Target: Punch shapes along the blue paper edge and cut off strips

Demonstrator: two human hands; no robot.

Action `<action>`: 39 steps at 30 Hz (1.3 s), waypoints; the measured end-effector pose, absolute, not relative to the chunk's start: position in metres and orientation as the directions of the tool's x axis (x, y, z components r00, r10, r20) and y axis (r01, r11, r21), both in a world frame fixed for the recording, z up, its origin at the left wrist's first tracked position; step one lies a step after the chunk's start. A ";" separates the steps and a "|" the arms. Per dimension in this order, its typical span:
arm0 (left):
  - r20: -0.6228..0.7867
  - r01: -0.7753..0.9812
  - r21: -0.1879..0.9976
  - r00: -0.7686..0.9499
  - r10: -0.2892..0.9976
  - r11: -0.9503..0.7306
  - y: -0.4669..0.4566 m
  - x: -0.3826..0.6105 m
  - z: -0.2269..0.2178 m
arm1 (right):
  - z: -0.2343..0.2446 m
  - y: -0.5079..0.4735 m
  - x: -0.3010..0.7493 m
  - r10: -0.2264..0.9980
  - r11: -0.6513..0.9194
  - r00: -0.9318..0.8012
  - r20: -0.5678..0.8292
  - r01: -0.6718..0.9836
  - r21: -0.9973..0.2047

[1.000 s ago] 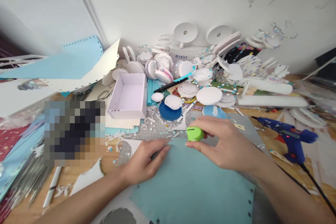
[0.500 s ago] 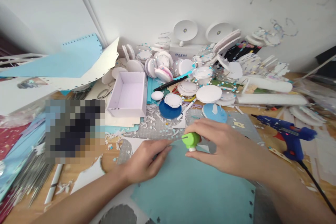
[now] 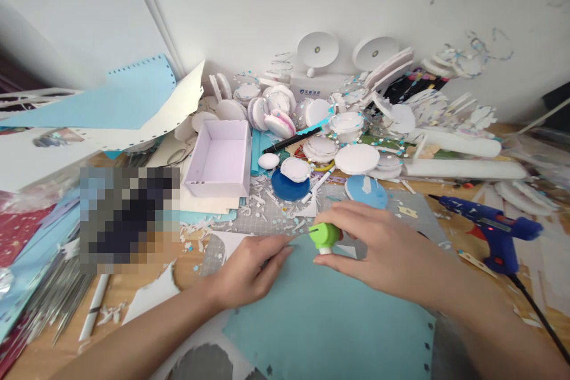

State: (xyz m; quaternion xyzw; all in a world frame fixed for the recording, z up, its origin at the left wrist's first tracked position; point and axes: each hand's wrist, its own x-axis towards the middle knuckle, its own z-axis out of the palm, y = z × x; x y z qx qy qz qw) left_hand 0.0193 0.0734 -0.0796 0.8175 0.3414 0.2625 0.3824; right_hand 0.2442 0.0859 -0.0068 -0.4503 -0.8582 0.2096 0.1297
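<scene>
My right hand [image 3: 378,246] is closed round a small green paper punch [image 3: 324,236], which stands on the far edge of a teal paper sheet [image 3: 329,320]. My left hand [image 3: 249,270] lies on the sheet's left corner, fingers curled and pressed down on the paper. Under the sheet is a grey cutting mat [image 3: 267,222] littered with white and blue paper scraps.
A blue hot glue gun [image 3: 492,228] with its cord lies to the right. An open white box [image 3: 219,159], a dark blue disc [image 3: 288,185], a black marker [image 3: 290,141] and several white foam rounds crowd the back. Paper sheets pile up on the left.
The green punch has turned from lying sideways to standing on the sheet's edge under my right hand. My left hand has stayed in place.
</scene>
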 end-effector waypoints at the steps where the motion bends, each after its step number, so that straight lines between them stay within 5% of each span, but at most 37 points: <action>1: 0.168 0.357 0.804 0.631 0.758 -0.475 0.073 0.019 -0.079 | -0.008 0.086 0.244 0.824 0.513 -0.565 0.038 0.717 -0.472; 17: 0.152 0.348 0.827 0.617 0.772 -0.441 0.074 0.020 -0.081 | -0.010 0.084 0.238 0.798 0.557 -0.602 0.029 0.719 -0.415; 29: 0.187 0.303 0.832 0.637 0.748 -0.466 0.075 0.019 -0.080 | -0.017 0.095 0.234 0.752 0.443 -0.656 -0.065 0.576 -0.687; 39: 0.153 0.338 0.846 0.588 0.795 -0.413 0.074 0.021 -0.079 | -0.028 0.097 0.226 0.763 0.508 -0.643 0.062 0.538 -0.673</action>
